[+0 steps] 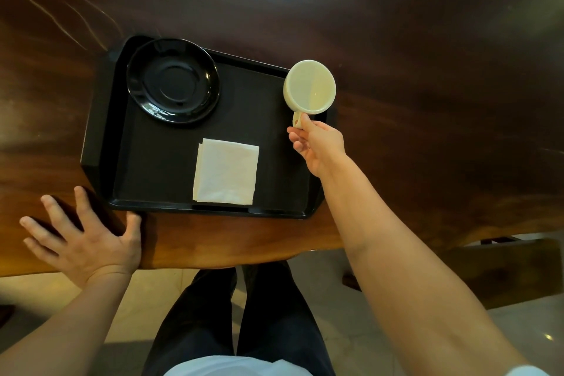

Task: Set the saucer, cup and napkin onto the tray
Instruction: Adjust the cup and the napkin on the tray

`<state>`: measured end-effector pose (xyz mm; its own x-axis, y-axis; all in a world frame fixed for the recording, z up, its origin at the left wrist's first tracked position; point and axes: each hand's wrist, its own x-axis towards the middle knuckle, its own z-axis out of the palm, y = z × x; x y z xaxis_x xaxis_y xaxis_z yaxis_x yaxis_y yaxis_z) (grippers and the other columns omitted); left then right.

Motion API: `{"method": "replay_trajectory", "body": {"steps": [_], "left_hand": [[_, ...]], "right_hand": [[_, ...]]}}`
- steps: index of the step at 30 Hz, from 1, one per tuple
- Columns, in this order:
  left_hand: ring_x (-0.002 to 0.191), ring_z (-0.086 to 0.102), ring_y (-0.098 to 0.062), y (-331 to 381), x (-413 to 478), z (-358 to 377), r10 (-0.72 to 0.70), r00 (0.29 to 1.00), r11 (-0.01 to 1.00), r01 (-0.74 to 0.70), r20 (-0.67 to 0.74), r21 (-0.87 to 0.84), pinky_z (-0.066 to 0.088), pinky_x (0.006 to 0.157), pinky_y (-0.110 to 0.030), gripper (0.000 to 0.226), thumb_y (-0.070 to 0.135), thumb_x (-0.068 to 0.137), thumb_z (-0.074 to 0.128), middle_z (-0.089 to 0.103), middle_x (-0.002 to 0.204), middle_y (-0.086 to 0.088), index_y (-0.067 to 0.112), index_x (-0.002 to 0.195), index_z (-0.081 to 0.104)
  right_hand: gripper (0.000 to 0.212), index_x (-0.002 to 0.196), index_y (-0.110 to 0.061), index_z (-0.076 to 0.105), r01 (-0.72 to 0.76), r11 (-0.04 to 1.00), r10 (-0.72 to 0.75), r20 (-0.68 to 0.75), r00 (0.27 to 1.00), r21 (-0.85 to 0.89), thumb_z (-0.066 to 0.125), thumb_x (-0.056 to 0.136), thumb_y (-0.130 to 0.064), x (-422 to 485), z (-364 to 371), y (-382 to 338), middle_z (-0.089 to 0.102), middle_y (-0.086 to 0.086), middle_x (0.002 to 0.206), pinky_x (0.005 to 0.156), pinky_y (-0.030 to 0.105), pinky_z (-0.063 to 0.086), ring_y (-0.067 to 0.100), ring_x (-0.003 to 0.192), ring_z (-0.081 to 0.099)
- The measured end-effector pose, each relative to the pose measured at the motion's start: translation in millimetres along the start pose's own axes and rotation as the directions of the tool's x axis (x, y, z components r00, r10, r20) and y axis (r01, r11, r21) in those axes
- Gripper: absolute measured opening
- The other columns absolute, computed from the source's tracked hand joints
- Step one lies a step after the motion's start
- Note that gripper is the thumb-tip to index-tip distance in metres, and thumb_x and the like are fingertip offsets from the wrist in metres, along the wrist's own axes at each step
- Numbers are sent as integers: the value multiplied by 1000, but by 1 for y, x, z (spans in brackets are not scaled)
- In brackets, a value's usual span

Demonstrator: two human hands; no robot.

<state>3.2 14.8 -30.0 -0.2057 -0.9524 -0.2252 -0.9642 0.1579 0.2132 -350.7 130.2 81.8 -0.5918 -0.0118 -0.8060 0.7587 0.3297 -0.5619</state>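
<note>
Cream-white and glossy, the cup (309,87) hangs by its handle from the right hand (317,143), whose grip is narrow: thumb and fingers (294,133) pinch the small loop just below the cup's body. The cup's mouth faces up toward the camera, and it looks empty. It sits over the far right corner of the tray (100,137), partly overlapping the rim there; whether it touches the tray or is held just above it cannot be told. The right arm reaches out long and nearly straight from the lower right, forearm bare, wrist slightly bent toward the cup.

On the tray, which is black and rectangular with clipped corners, the black saucer (173,80) lies in the far left corner, well apart from the cup. The white napkin (225,171), folded square, lies flat near the middle of the near edge, between saucer and right hand but touching neither.

The left hand (82,238) rests on the near edge of the dark wooden table (427,70), just beside the tray's near left corner. Its fingers are spread wide and flat, holding nothing, thumb hooked at the table's edge. Below the table show dark trousers (238,314) and a pale tiled floor (335,299).
</note>
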Motion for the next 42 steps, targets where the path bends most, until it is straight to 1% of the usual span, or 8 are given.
{"method": "replay_trajectory", "body": {"steps": [7, 12, 17, 22, 28, 32, 36, 42], "left_hand": [[157, 5, -50, 1, 0, -1, -3, 1000, 1000, 3, -4, 0, 6, 123, -68, 89, 71, 87, 40, 8, 173, -12, 30, 162, 16], [158, 4, -49, 4, -1, -4, -8, 1000, 1000, 8, -15, 9, 5, 124, -66, 90, 69, 87, 44, 9, 173, -12, 27, 163, 20], [158, 1, -47, 3, 0, -6, -9, 1000, 1000, 9, -23, 11, 2, 125, -64, 90, 69, 87, 43, 9, 173, -13, 26, 163, 22], [158, 1, -48, 4, -1, -9, -14, 1000, 999, 14, -7, 29, 2, 126, -63, 93, 67, 84, 46, 9, 173, -14, 24, 163, 23], [158, 1, -49, 5, 1, -10, -22, 1000, 999, 21, 3, 48, 3, 125, -64, 95, 68, 83, 46, 9, 174, -15, 24, 164, 24], [158, 3, -49, 4, 1, -9, -25, 1000, 998, 25, 7, 57, 3, 125, -63, 96, 70, 83, 46, 11, 173, -16, 23, 164, 25], [158, 4, -49, 3, 2, -8, -24, 1000, 997, 23, 11, 74, 3, 125, -63, 96, 71, 82, 47, 13, 173, -16, 24, 164, 25], [158, 5, -49, 2, 2, -7, -21, 1000, 997, 20, 9, 79, 3, 125, -63, 97, 70, 82, 48, 14, 172, -17, 23, 163, 27]], "right_hand": [[18, 109, -12, 63, 12, 1000, -12, -6, 1000, 28, 66, 97, -25, -4, -1, 3, 75, 11, 97, 61, 25, 60, 18, 77, 74], [15, 110, -12, 62, 130, 987, -148, -212, 966, -97, 62, 99, -23, -18, -1, 20, 71, 6, 96, 53, 24, 54, 11, 64, 66], [14, 105, -11, 66, 208, 949, -195, 79, 978, -238, 59, 101, -22, -36, 43, 50, 72, 6, 86, 49, 23, 50, 11, 56, 60], [17, 113, -12, 64, 130, 949, -73, 201, 977, -288, 58, 101, -24, -35, 94, 55, 75, 7, 91, 50, 22, 52, 12, 57, 66], [8, 101, -13, 59, 102, 960, -40, 233, 972, -262, 57, 102, -20, -36, 129, 51, 74, 9, 93, 45, 21, 50, 11, 52, 66], [12, 105, -8, 61, 86, 961, -19, 247, 969, -262, 57, 103, -19, -35, 145, 46, 75, 9, 96, 44, 20, 49, 10, 51, 65], [15, 92, -6, 63, 59, 955, 0, 200, 980, -290, 56, 103, -15, -32, 154, 43, 76, 10, 88, 44, 19, 46, 10, 51, 61], [15, 100, 3, 62, 22, 961, 39, 215, 976, -276, 53, 103, -8, -35, 164, 44, 75, 11, 87, 43, 16, 44, 5, 43, 55]]}}
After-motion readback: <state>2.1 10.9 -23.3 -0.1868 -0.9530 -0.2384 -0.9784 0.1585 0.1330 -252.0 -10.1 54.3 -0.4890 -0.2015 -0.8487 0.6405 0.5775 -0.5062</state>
